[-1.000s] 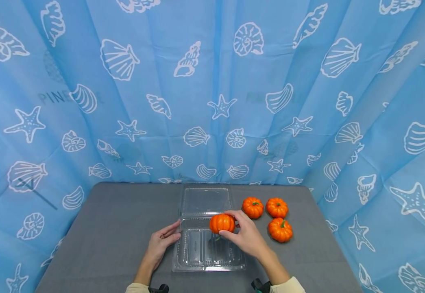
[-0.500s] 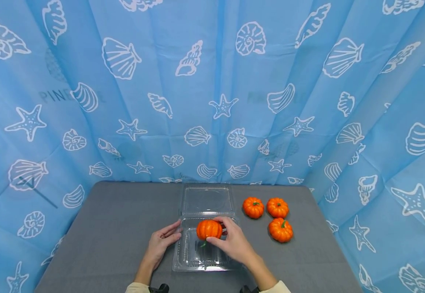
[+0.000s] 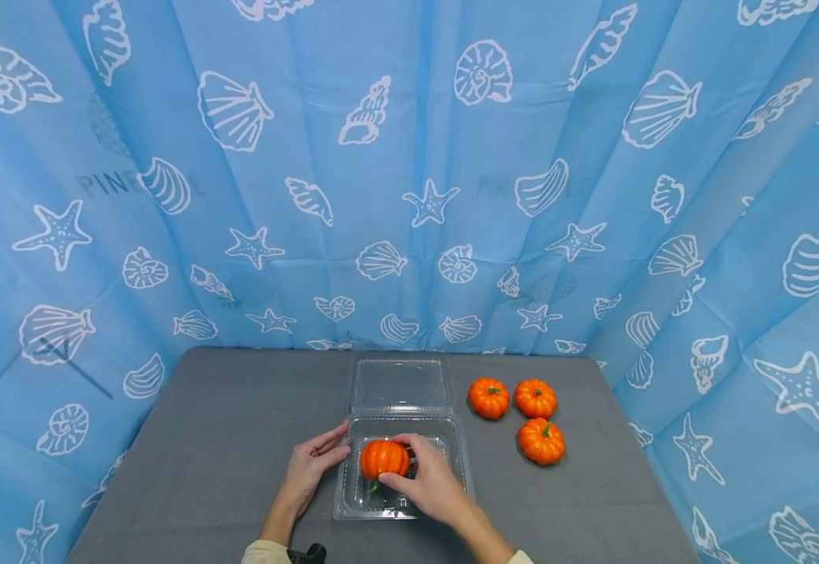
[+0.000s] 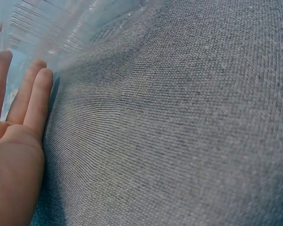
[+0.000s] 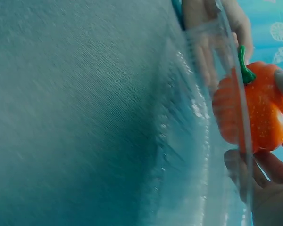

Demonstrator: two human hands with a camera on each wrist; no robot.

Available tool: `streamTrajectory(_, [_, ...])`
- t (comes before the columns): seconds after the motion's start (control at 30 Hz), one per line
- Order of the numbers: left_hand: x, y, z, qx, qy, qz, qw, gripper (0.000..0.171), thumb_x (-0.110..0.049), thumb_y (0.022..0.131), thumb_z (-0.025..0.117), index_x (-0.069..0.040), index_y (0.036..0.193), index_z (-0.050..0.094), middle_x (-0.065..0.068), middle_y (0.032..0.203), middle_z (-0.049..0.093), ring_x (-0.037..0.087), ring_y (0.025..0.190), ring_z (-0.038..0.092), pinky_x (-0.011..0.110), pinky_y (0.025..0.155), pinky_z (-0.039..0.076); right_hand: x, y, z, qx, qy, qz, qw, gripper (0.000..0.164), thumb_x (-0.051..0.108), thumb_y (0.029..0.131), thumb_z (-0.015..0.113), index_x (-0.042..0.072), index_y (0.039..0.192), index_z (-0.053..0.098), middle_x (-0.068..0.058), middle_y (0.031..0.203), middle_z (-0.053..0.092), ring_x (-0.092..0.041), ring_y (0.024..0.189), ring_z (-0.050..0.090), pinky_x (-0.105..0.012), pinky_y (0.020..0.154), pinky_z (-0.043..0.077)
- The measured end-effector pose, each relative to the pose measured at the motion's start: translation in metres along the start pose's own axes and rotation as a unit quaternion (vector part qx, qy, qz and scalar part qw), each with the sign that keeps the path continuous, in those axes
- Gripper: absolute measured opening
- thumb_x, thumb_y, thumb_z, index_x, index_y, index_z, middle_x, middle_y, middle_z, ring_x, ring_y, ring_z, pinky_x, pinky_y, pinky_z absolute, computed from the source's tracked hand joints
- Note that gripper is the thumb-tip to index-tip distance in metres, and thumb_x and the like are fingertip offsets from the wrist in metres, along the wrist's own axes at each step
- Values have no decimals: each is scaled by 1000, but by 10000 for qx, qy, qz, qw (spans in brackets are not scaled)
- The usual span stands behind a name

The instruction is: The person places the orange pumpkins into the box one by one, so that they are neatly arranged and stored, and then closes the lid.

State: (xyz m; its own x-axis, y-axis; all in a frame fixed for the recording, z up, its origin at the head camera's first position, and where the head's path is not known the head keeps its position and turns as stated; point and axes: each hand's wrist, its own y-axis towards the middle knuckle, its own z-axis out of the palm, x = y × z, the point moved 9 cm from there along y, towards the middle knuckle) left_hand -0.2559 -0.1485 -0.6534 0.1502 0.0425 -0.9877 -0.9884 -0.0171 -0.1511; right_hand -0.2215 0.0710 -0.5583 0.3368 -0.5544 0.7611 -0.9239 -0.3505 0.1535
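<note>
The right hand [image 3: 428, 479] grasps one pumpkin [image 3: 383, 458] in the left half of one clear container [image 3: 465, 470]. The left hand [image 3: 305, 471], released, adjoins its rim; three other pumpkins [image 3: 541, 442] rest rightward.

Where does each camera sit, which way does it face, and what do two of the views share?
Head: worn on the person's head, looking forward and down at the gray table and blue curtain; the left hand and right hand show.
Left wrist: on that wrist, looking past the left hand, which shows at the left edge, toward the clear container and table.
Right wrist: on that wrist, looking at the orange pumpkin gripped by the right hand; both hands show.
Shared: head and right wrist both show that pumpkin, the container and both hands.
</note>
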Motion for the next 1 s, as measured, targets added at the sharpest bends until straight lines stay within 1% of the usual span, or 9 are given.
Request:
streamTrajectory(0.13, [-3, 1, 0, 3, 40, 17, 10000, 50, -14, 85, 82, -7, 133, 68, 9, 138, 67, 27, 129, 64, 14, 90, 55, 4, -2, 6, -193, -140, -220, 9995, 59, 43, 86, 80, 11, 132, 61, -1, 120, 68, -13, 103, 64, -36, 88, 57])
streamTrajectory(0.37, [-4, 4, 1, 127, 20, 38, 9999, 47, -12, 87, 80, -8, 132, 69, 8, 139, 67, 28, 132, 61, 12, 91, 53, 13, -7, 12, -516, -652, -780, 9935, 55, 39, 86, 81, 10, 129, 61, -1, 118, 69, -12, 102, 66, -32, 88, 56])
streamTrajectory(0.47, [-3, 5, 2, 259, -105, 9, 9996, 47, -10, 88, 79, -7, 133, 68, 9, 141, 65, 22, 131, 62, 13, 92, 53, 15, -7, 13, -499, -699, -836, 9928, 55, 38, 86, 81, 10, 129, 61, 0, 116, 71, -12, 100, 66, -32, 87, 56])
streamTrajectory(0.57, [-2, 6, 3, 389, -142, 12, 9991, 47, -8, 89, 77, -6, 135, 67, 10, 143, 62, 12, 126, 64, 13, 93, 53, 15, -7, 15, -367, -673, -768, 9941, 55, 40, 87, 81, 13, 130, 61, 1, 116, 72, -10, 100, 66, -31, 86, 56])
streamTrajectory(0.63, [-2, 6, 4, 529, -233, -13, 9983, 50, -6, 89, 77, -4, 137, 64, 12, 146, 60, 9, 125, 65, 14, 94, 53, 14, -7, 17, -277, -692, -732, 9945, 55, 41, 87, 80, 13, 131, 61, 2, 116, 72, -10, 100, 67, -31, 86, 56])
streamTrajectory(0.7, [-2, 5, 6, 704, -352, -39, 9969, 54, -2, 88, 75, -1, 140, 60, 14, 149, 56, 13, 127, 64, 16, 95, 54, 13, -7, 18, -203, -707, -669, 9950, 55, 42, 87, 79, 14, 131, 61, 2, 116, 73, -10, 100, 67, -30, 85, 57])
streamTrajectory(0.83, [-1, 3, 9, 1035, -618, -195, 9925, 62, 3, 89, 72, 3, 146, 52, 17, 155, 48, 28, 136, 57, 20, 97, 55, 11, -8, 20, -109, -771, -599, 9952, 55, 43, 88, 79, 15, 131, 59, 2, 115, 73, -9, 99, 68, -29, 84, 57])
streamTrajectory(0.93, [-1, 2, 11, 1149, -638, -262, 9910, 63, 2, 90, 71, 3, 149, 48, 18, 158, 44, 34, 140, 51, 21, 97, 56, 10, -8, 22, 17, -765, -522, 9957, 56, 43, 87, 80, 16, 131, 58, 1, 115, 72, -9, 98, 67, -28, 82, 57])
streamTrajectory(1.0, [-1, 1, 11, 1184, -599, -288, 9907, 64, 1, 91, 72, 2, 149, 48, 18, 158, 43, 35, 141, 50, 22, 97, 56, 9, -8, 24, 145, -744, -406, 9963, 58, 45, 86, 80, 15, 131, 57, 0, 116, 71, -9, 98, 66, -28, 81, 56])
